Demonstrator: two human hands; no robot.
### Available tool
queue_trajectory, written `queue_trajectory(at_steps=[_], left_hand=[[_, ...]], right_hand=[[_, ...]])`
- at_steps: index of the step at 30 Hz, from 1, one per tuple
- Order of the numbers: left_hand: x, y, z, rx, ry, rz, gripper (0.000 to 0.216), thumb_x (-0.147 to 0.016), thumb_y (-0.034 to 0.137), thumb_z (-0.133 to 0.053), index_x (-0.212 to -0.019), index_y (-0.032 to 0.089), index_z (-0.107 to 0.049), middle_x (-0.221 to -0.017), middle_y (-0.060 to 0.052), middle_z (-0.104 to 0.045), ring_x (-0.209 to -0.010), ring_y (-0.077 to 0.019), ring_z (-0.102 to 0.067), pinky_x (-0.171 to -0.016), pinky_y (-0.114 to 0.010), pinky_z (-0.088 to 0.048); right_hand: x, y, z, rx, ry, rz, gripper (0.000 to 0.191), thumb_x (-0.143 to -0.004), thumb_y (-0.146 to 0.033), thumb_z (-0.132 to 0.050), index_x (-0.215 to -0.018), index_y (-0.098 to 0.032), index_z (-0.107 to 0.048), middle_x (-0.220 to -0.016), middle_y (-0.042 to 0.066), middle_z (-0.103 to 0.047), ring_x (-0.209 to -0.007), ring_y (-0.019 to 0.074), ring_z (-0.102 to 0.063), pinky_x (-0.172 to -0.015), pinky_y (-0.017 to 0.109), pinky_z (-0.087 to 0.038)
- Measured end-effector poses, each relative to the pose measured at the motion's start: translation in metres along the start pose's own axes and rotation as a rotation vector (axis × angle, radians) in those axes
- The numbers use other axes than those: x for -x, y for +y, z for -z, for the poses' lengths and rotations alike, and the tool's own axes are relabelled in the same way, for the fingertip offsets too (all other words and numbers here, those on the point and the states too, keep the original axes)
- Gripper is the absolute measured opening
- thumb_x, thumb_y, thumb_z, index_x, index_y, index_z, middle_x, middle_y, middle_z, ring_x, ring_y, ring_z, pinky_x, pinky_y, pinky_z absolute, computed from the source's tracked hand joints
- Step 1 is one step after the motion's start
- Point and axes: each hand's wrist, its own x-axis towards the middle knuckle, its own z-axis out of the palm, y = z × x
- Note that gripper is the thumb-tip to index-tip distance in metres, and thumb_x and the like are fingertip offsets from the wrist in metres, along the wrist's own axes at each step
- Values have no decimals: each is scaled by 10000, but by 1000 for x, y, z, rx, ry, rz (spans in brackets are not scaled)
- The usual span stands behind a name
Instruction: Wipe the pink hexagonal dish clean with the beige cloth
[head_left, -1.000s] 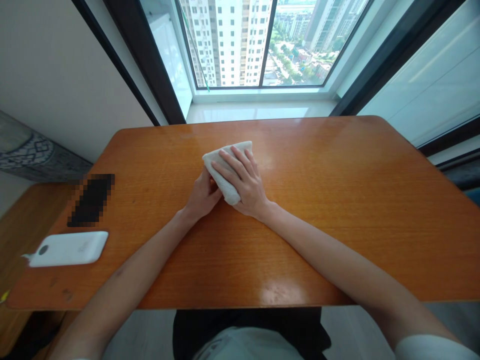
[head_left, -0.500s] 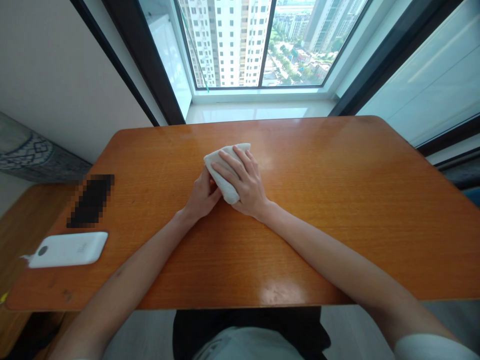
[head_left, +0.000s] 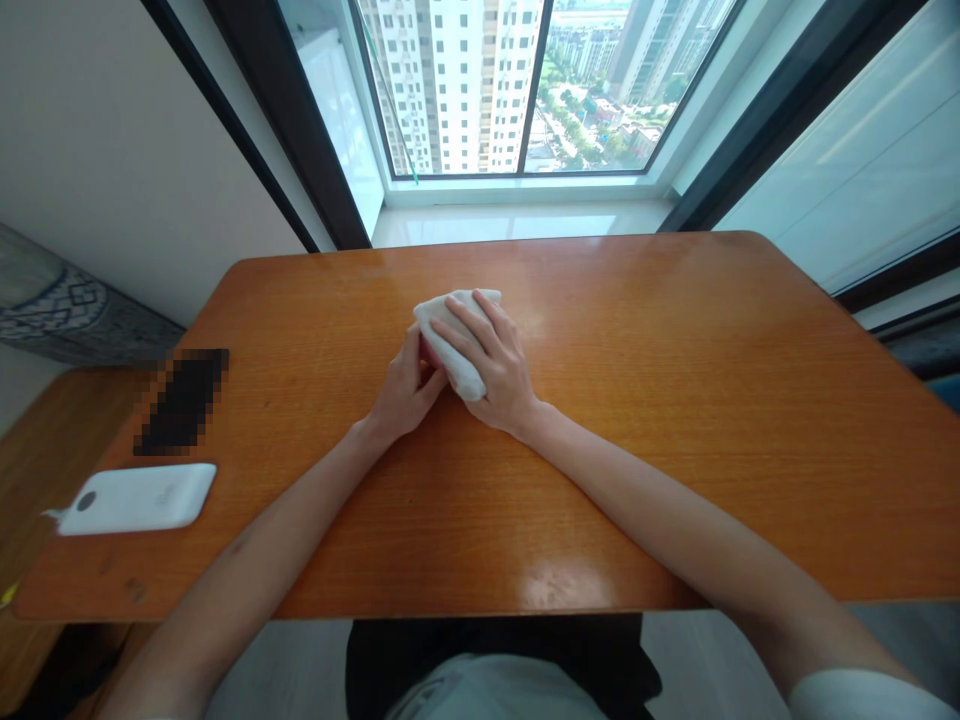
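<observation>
A folded white cloth [head_left: 450,338] is at the middle of the wooden table, toward its far side. Over its top and right side lies my right hand [head_left: 501,375], fingers bent across it and holding it. My left hand [head_left: 405,388] is curled at the cloth's left edge, thumb toward the right hand. A small pinkish-red patch shows between the left fingers and the cloth; what it belongs to is hidden, as are the left fingertips.
On the left of the wooden table [head_left: 675,430] lie a white power strip-like device [head_left: 142,498] with a cord and a blurred-out dark object [head_left: 184,400]. A window [head_left: 517,100] stands beyond the far edge. A patterned cushion-like thing [head_left: 82,305] is at far left.
The cloth has shifted slightly right and turned a little under my right hand. More of the pinkish-red patch shows beside my left fingers. Both forearms stay nearly still.
</observation>
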Motion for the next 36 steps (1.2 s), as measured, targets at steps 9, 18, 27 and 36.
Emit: queue_trajectory(at_steps=[9,18,27,36], left_hand=[[-5,9,-1,-53,8,12,685,-1043,556,-713,-1587,234,-450,-1492,-161,-682,-1270,-295,-709,-1099,-457,-570],[-2,3,0,-9,3,-16,652,-1061,524,-690,-1594,233,-451,-1372,-148,-719,-1073,-245,-731,-934,-401,-610],[-4,9,-1,-43,10,-7,670,-1044,510,-729,-1589,238,-448,-1498,-160,-680,-1248,-283,-717,-1066,-435,-590],[-2,0,-1,-21,19,-43,540,-1063,496,-703,-1491,225,-514,-1328,-132,-734,-1056,-242,-732,-919,-405,-616]], right_hand=[[-10,18,-15,-319,195,-319,547,-1185,-516,-362,-1678,-340,-518,-1670,57,-638,-1579,255,-579,-1329,540,-494],[0,2,-3,-145,53,-35,540,-1122,-434,-557,-1662,-424,-547,-1784,-17,-495,-1723,356,-359,-1432,660,-308],[-7,13,-12,-309,215,-288,514,-1176,-468,-413,-1658,-352,-549,-1697,52,-608,-1599,271,-558,-1358,547,-466],[-1,1,-4,-149,50,-59,530,-1133,-448,-515,-1662,-414,-541,-1772,-6,-516,-1707,340,-397,-1428,665,-307]])
